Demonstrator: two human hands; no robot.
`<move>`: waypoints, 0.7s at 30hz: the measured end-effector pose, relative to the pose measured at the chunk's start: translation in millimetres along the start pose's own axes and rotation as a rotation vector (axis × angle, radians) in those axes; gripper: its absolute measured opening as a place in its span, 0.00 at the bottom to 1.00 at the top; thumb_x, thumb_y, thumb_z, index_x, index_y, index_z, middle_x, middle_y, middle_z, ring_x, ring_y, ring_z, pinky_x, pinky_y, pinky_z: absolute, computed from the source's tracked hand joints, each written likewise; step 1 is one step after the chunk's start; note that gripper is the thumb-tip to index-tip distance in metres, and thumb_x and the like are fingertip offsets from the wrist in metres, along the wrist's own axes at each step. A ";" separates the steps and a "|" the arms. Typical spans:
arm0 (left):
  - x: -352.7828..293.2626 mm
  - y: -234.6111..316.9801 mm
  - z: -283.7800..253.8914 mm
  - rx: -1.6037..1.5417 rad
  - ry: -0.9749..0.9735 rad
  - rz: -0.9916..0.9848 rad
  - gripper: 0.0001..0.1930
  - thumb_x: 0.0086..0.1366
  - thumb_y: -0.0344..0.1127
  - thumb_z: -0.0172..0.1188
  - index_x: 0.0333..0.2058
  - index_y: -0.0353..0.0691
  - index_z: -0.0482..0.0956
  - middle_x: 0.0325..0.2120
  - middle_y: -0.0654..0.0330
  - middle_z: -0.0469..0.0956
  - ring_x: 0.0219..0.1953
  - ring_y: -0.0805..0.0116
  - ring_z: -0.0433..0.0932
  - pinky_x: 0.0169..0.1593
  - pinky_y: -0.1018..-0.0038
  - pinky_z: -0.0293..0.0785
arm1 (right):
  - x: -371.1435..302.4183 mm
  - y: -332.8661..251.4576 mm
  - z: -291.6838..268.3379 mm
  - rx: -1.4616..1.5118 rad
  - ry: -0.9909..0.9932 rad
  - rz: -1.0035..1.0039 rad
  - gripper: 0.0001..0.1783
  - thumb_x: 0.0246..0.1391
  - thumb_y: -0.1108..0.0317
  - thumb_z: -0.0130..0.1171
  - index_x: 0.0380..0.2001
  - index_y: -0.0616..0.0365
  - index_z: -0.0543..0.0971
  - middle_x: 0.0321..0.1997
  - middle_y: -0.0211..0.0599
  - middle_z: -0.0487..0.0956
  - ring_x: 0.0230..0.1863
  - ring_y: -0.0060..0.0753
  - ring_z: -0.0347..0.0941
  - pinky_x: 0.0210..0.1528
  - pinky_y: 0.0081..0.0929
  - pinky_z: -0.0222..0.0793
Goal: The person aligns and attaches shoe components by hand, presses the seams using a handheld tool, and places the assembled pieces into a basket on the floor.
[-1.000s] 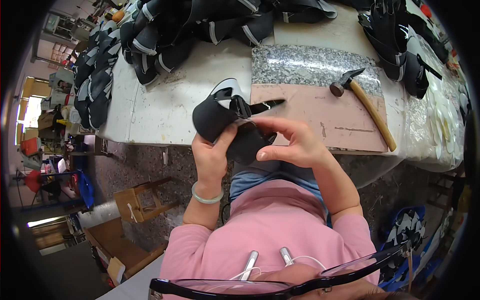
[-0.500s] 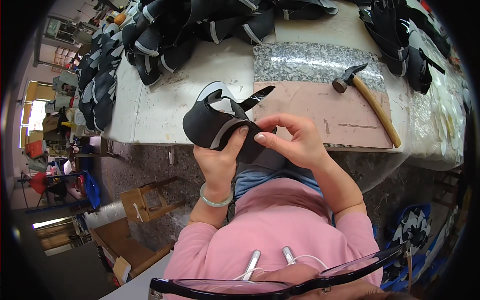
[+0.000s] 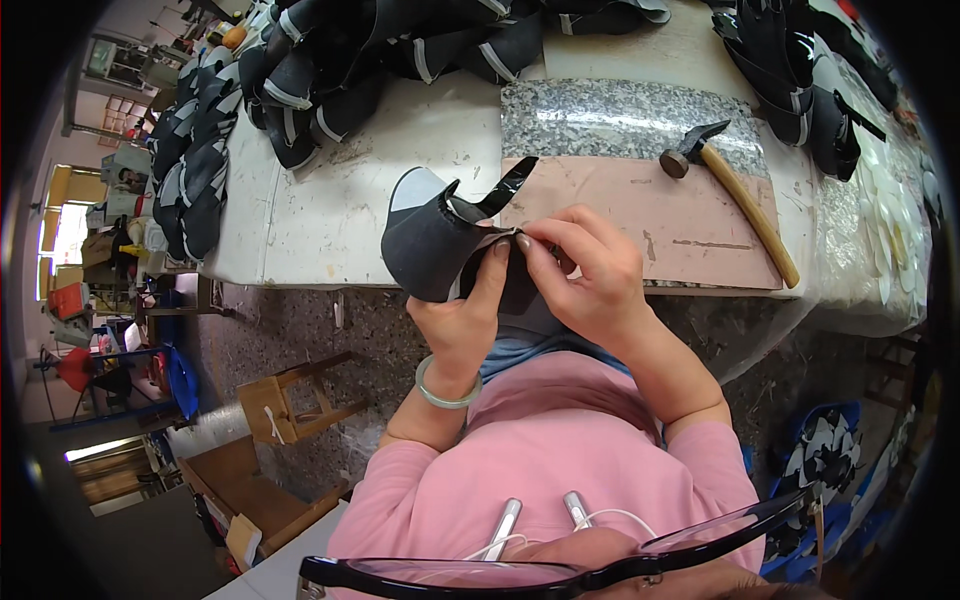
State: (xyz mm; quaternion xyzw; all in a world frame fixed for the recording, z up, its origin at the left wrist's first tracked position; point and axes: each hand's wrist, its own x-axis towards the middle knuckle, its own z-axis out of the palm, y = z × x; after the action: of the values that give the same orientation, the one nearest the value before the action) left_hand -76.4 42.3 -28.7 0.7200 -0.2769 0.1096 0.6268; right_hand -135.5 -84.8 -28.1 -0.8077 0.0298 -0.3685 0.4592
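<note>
A black shoe upper point(image 3: 430, 247) with a pale grey lining and a glossy black strap is held up in front of the table's near edge. My left hand point(image 3: 462, 312) is closed round its lower side, the thumb pressed along the edge near a light strip. With thumb and forefinger, my right hand point(image 3: 590, 265) pinches the edge of the same upper at its right end. Fingers hide part of that edge. Beyond my right hand, a hammer point(image 3: 738, 205) with a wooden handle lies across a pinkish board point(image 3: 600, 190) and a speckled stone slab point(image 3: 630, 105).
Several black uppers point(image 3: 390, 50) are heaped at the back of the white table point(image 3: 300, 225), with more at the left point(image 3: 200, 150) and back right point(image 3: 790, 80). White pieces point(image 3: 890, 200) lie on plastic at the right. A wooden stool point(image 3: 290, 400) stands on the floor at left.
The upper has turned in my left hand and shifted slightly right, showing more of its smooth black side. My right fingers have tightened into a pinch on its edge.
</note>
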 end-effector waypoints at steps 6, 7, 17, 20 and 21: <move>-2.4 -1.4 9.2 -0.016 -0.055 -0.048 0.09 0.59 0.24 0.61 0.39 0.31 0.79 0.34 0.60 0.81 0.36 0.74 0.78 0.42 0.78 0.73 | -2.6 4.4 0.2 0.004 0.016 0.013 0.08 0.45 0.78 0.59 0.31 0.64 0.78 0.27 0.38 0.75 0.22 0.37 0.74 0.24 0.29 0.70; -3.2 0.2 10.9 -0.020 -0.043 -0.048 0.08 0.59 0.24 0.61 0.39 0.31 0.79 0.34 0.59 0.81 0.36 0.73 0.78 0.42 0.77 0.73 | -2.4 6.0 0.0 -0.014 0.022 -0.010 0.07 0.46 0.78 0.58 0.32 0.64 0.78 0.28 0.39 0.76 0.22 0.38 0.74 0.24 0.29 0.71; -9.4 3.7 17.0 0.088 -0.019 0.043 0.09 0.57 0.22 0.61 0.38 0.32 0.80 0.33 0.58 0.81 0.35 0.72 0.79 0.41 0.77 0.73 | -1.0 8.3 -4.1 0.010 -0.032 0.029 0.06 0.48 0.78 0.58 0.31 0.66 0.79 0.27 0.38 0.78 0.22 0.29 0.75 0.24 0.21 0.71; -11.9 -2.1 18.3 0.060 -0.017 0.092 0.09 0.56 0.20 0.60 0.38 0.32 0.80 0.33 0.58 0.82 0.35 0.73 0.79 0.41 0.77 0.73 | -0.9 11.1 -0.8 0.021 -0.034 0.021 0.04 0.46 0.78 0.57 0.28 0.65 0.78 0.25 0.39 0.76 0.22 0.34 0.75 0.23 0.25 0.71; -12.4 -3.6 18.2 0.059 -0.018 0.093 0.09 0.56 0.20 0.60 0.38 0.32 0.80 0.33 0.58 0.82 0.35 0.73 0.79 0.41 0.77 0.73 | -1.6 12.8 1.7 0.021 -0.032 0.021 0.04 0.46 0.78 0.57 0.28 0.65 0.78 0.25 0.39 0.76 0.22 0.34 0.75 0.23 0.25 0.71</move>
State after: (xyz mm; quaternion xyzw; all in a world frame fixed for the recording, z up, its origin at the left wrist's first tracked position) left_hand -88.1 28.2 -41.4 0.7254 -0.3122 0.1403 0.5972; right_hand -131.8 -90.3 -39.3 -0.8085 0.0270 -0.3509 0.4717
